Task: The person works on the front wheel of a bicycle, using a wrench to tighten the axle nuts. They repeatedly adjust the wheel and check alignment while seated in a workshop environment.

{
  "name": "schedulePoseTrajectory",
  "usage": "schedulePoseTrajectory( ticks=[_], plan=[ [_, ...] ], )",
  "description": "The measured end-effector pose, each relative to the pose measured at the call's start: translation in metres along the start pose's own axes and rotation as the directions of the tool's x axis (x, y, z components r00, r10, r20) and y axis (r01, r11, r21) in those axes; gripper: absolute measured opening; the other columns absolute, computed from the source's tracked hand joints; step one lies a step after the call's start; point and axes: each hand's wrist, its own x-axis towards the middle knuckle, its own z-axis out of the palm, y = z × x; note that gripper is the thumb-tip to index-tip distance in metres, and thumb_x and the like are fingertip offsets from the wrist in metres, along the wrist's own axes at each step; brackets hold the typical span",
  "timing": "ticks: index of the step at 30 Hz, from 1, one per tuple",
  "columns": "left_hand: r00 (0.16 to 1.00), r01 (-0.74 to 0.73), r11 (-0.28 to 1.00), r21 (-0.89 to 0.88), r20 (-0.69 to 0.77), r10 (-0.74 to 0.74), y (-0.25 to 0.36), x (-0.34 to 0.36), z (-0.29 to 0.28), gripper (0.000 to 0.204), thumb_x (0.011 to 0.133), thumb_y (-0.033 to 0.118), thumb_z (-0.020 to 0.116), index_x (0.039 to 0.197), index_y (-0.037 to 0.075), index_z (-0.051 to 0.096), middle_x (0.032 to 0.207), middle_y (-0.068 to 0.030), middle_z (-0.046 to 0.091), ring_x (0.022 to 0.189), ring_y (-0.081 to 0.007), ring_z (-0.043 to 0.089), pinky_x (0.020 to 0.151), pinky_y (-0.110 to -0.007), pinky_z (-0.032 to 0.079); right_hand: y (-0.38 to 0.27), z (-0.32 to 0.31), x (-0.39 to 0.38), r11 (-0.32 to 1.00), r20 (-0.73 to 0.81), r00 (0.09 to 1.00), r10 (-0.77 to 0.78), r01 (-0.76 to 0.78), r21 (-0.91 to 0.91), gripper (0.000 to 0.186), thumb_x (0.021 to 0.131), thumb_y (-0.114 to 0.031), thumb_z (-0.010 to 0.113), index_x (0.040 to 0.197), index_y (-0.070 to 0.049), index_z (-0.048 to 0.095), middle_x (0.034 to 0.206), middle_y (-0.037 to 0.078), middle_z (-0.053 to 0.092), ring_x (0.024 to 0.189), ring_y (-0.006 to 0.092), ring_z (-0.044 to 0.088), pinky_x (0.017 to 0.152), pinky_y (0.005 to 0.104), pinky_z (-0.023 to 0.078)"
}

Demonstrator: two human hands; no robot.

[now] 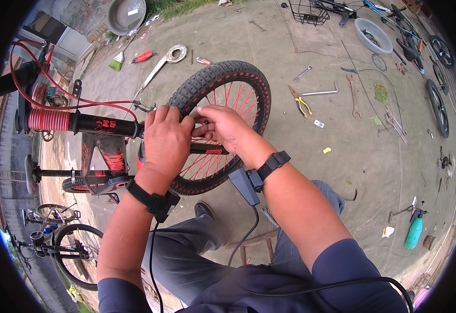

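Note:
A bicycle with a black and red frame stands before me, its front wheel point(263, 96) wearing a knobby black tyre and red spokes. My left hand point(164, 140) lies over the top of the suspension fork point(105, 125), next to the tyre. Its fingers are curled, and what they grip is hidden beneath them. Close beside it, my right hand point(227, 128) is closed with thumb and fingers around a small dark part point(205, 122) in front of the spokes. A black fork leg point(211, 149) runs below both hands. Red cables point(92, 103) loop at the left.
Pliers with yellow handles point(303, 104), a wrench point(355, 96) and a long-handled socket tool point(319, 93) lie on the ground to the right. A grey basin point(372, 34) stands farther off. A green spray bottle point(415, 229) is at the lower right. Another bicycle point(74, 255) stands lower left.

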Motion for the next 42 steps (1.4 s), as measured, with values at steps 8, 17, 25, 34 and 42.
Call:
schedulePoseTrajectory(
  ticks=[8,17,25,34,42],
  plan=[
    [0.999,-0.035,0.999,-0.015,0.002,0.035,-0.001,0.0,0.001,0.002,0.075,0.014,0.064,0.076,0.013,0.064,0.083,-0.0049,0.057,0.091,-0.027,0.058,0.081,-0.042,0.045,0.001,0.0,0.001,1.0,-0.002,1.0,-0.004,0.004,0.015,0.026,0.099,-0.03,0.059,0.101,-0.005,0.065,0.1,0.005,0.067,0.077,0.0165,0.07,0.059,0.0253,0.044],
    [0.999,-0.046,0.999,-0.007,0.007,0.046,-0.002,0.0,-0.002,0.003,0.074,0.014,0.064,0.073,0.012,0.063,0.083,-0.0052,0.057,0.091,-0.0268,0.058,0.081,-0.041,0.045,0.001,-0.001,0.002,1.0,0.001,1.0,-0.006,0.006,0.019,0.026,0.099,-0.029,0.059,0.101,-0.004,0.065,0.1,0.006,0.067,0.076,0.0166,0.069,0.058,0.025,0.044],
    [1.0,-0.028,0.999,0.027,0.004,0.028,0.0,0.0,0.001,0.002,0.075,0.014,0.063,0.073,0.012,0.063,0.083,-0.0058,0.056,0.091,-0.0268,0.057,0.081,-0.042,0.045,0.001,0.001,0.001,1.0,0.005,1.0,-0.008,0.008,0.016,0.026,0.099,-0.03,0.059,0.099,-0.005,0.066,0.099,0.005,0.067,0.076,0.0165,0.07,0.058,0.0252,0.044],
    [0.999,-0.029,0.999,0.021,0.021,0.028,0.0,0.0,0.001,0.002,0.075,0.014,0.063,0.076,0.012,0.063,0.084,-0.0057,0.056,0.091,-0.0269,0.057,0.082,-0.042,0.045,-0.001,0.0,0.0,1.0,0.012,1.0,0.008,-0.008,-0.003,0.024,0.102,-0.026,0.053,0.106,-0.005,0.066,0.099,0.005,0.069,0.082,0.0168,0.069,0.064,0.0262,0.048],
    [0.985,0.104,0.984,-0.143,-0.122,-0.122,0.002,-0.019,-0.012,0.016,0.076,0.005,0.068,0.091,0.009,0.064,0.095,-0.006,0.061,0.099,-0.0291,0.058,0.085,-0.043,0.044,0.0,-0.002,-0.001,1.0,-0.003,1.0,-0.004,0.004,-0.002,0.029,0.098,-0.032,0.061,0.103,-0.004,0.066,0.107,0.007,0.064,0.08,0.017,0.07,0.059,0.0246,0.045]
  ],
)
